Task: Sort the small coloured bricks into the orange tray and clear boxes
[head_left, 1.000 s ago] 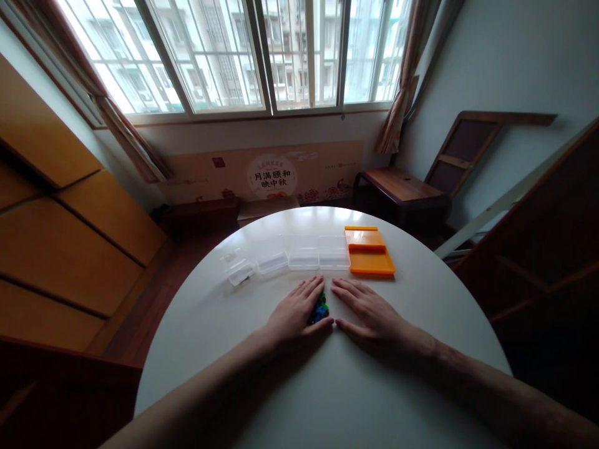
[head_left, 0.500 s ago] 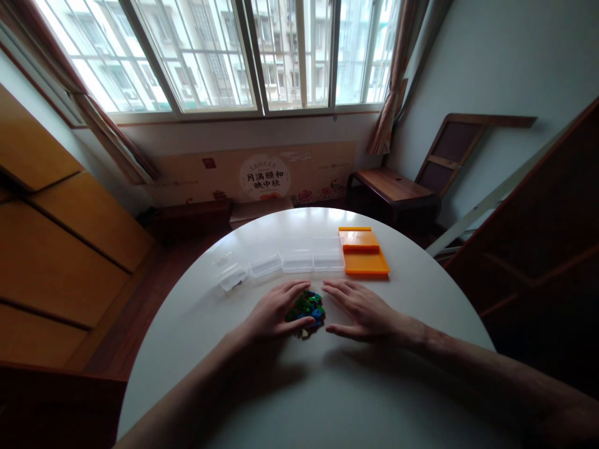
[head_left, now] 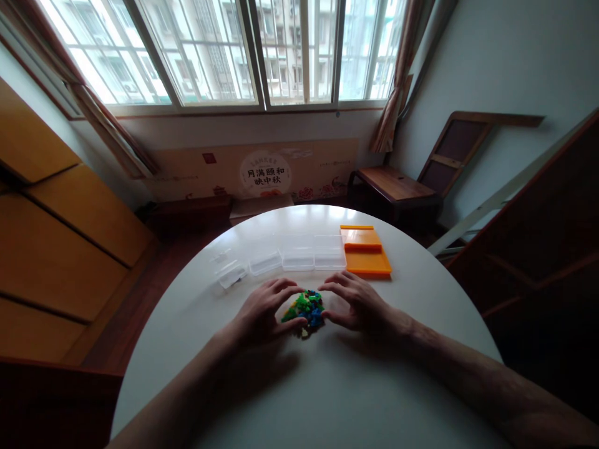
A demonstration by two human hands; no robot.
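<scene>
A small heap of green, blue and yellow pieces (head_left: 304,310) lies in the middle of the round white table (head_left: 327,386). My left hand (head_left: 262,310) is on the heap's left side, fingers curved, with the thumb under its near edge. My right hand (head_left: 350,302) cups the heap from the right, fingers bent and apart. Both hands touch the heap's edges and neither one lifts anything. Beyond the heap stands a row of clear plastic boxes (head_left: 297,258).
An orange tray with a small orange lid on it (head_left: 365,254) sits right of the clear boxes. A small clear box with its lid open (head_left: 229,272) stands at the row's left end. Wooden furniture and a wide window lie beyond the table's far edge.
Both hands were flat and close together over the heap. They have drawn apart, lifted and curled their fingers, so the coloured pieces now show between them.
</scene>
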